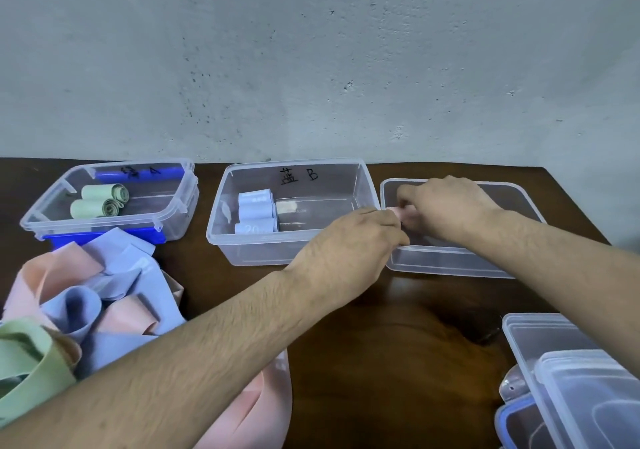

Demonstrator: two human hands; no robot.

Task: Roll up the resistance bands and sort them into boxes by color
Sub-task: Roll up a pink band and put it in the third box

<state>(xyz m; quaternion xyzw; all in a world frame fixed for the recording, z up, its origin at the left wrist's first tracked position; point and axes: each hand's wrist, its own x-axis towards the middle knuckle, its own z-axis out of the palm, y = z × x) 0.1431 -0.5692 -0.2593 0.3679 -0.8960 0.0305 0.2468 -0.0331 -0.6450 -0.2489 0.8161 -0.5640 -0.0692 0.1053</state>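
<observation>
Holding a small pink roll (398,212) between them, the left hand (349,251) and right hand (446,206) meet over the near left corner of the right box (453,258). Fingers of both hands are curled round the roll, which shows only as a pale pink sliver between the knuckles; how tightly it is wound cannot be told. Both forearms reach in from the bottom edge, the left crossing above a loose pink band (263,410) at the table's near edge.

Three clear boxes stand in a row along the wall (311,50) on the dark wooden table (381,344). The left box (173,220), with blue clips and black writing on its far wall, holds two green rolls (100,201) lying side by side. The middle box (249,251), marked "B" beside a handwritten character, holds blue rolls (256,213) against its left half. The right box stands just beside the middle one.

At lower left lies a heap of unrolled bands (86,303), pink, blue and green tangled together. At lower right, stacked clear lids (571,379) overlap one another.
</observation>
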